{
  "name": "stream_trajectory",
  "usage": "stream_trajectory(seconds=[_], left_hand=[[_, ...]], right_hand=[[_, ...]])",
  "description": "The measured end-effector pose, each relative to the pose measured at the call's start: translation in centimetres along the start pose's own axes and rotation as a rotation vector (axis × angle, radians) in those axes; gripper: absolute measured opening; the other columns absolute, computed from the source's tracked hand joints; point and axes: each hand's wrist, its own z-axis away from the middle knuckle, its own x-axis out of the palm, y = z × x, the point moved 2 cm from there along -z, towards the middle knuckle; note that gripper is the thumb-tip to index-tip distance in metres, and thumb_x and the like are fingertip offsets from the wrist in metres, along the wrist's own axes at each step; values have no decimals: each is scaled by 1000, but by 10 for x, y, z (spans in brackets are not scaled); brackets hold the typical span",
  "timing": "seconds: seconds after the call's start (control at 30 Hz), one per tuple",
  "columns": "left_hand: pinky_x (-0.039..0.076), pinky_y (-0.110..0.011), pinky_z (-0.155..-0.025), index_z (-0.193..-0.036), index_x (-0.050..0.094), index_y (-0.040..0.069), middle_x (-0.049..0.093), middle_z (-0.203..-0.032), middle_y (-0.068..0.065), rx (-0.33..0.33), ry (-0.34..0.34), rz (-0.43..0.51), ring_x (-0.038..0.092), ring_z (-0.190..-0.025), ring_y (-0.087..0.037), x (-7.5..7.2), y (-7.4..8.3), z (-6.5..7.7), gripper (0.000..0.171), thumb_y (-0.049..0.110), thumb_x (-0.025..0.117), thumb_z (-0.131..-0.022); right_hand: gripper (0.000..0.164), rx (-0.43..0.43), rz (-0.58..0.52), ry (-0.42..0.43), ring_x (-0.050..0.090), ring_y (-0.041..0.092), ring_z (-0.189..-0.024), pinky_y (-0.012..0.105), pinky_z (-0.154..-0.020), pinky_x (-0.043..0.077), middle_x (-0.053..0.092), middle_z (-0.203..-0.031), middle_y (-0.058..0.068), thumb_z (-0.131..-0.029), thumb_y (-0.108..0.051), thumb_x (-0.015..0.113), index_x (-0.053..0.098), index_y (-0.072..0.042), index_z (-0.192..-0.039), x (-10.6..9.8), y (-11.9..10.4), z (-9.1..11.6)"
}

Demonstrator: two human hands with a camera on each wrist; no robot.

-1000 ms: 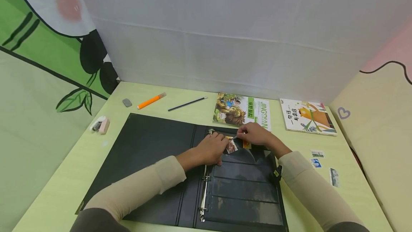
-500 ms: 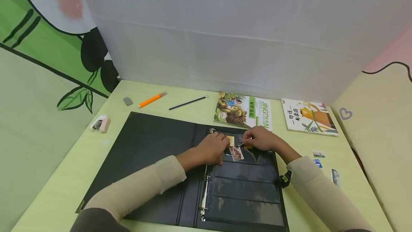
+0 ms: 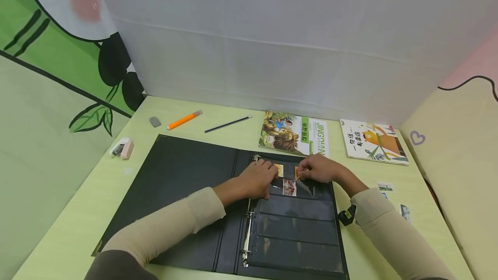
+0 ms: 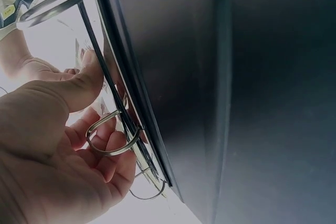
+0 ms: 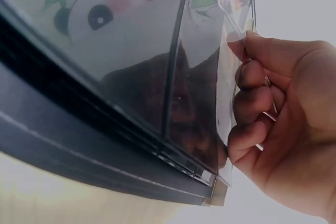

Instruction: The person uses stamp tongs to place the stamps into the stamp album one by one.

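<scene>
Over at nine o'clock of the desk sit a pink-and-white correction tape (image 3: 121, 148), a grey eraser (image 3: 154, 121), an orange marker (image 3: 184, 119) and a dark pencil (image 3: 228, 124), all well apart from the action. The black ring binder (image 3: 183, 185) lies open, and the left hand (image 3: 254, 179) rests on the top edge of the clear pocket page (image 3: 297, 228) right beside the metal rings (image 3: 246, 237), fingers loosely curled and pressing down rather than gripping; the wrist view shows a ring (image 4: 111, 135) just under those fingers. At two o'clock of that hand, one small yellow stamp (image 3: 278, 170) already sits in the top row. The stamp in play (image 3: 289, 187) lies at the mouth of that top pocket, tilted slightly, and the right hand (image 3: 320, 169) pinches thin tweezers (image 3: 298, 178) whose tip meets it, fingers clamped together on the tool. I judge it partway in, not seated. The lower rows look bare. Off at three o'clock, more loose stamps (image 3: 385, 187) wait on the desk, with two picture books (image 3: 293, 134) at twelve, so plenty remains.
</scene>
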Motion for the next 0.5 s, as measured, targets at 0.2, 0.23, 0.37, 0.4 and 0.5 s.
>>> stream_trajectory(seconds=[0.2, 0.23, 0.37, 0.4, 0.5], left_hand=[[44, -35, -91, -114, 52, 22, 55, -117, 1, -7, -15, 7, 49, -104, -17, 1, -1, -1, 51, 47, 77, -77], [44, -36, -91, -114, 52, 22, 55, -117, 1, -9, -19, 8, 49, -104, -17, 1, -1, -1, 51, 47, 77, -77], [44, -36, -92, -114, 52, 22, 55, -118, 1, -10, -22, 8, 50, -106, -18, 0, -1, -1, 51, 47, 77, -77], [44, -36, -93, -114, 52, 22, 55, -118, 1, -10, -23, 8, 50, -107, -18, 0, -1, -1, 51, 47, 77, -77], [44, -36, -92, -115, 52, 22, 55, -118, 0, -8, -22, 11, 50, -107, -18, 1, 0, -1, 52, 46, 77, -77]], right_hand=[[14, -1, -26, 52, 47, 5, -57, 24, -60, 39, 61, -72, -10, -95, -23, 59, 70, -21, -86, 0, 1, -1], [14, 2, -37, 64, 47, 5, -57, 24, -59, 39, 61, -72, -9, -95, -23, 59, 70, -21, -87, 0, 1, -1], [16, 27, -61, 137, 48, 7, -58, 26, -59, 40, 65, -74, -6, -96, -23, 58, 72, -20, -88, 0, 1, -3], [16, 37, -67, 158, 49, 8, -57, 26, -59, 40, 66, -75, -5, -96, -23, 58, 72, -19, -88, 0, 1, -3], [18, 68, -83, 201, 50, 9, -58, 28, -59, 40, 68, -76, -3, -96, -24, 57, 72, -18, -89, 1, 0, -4]])
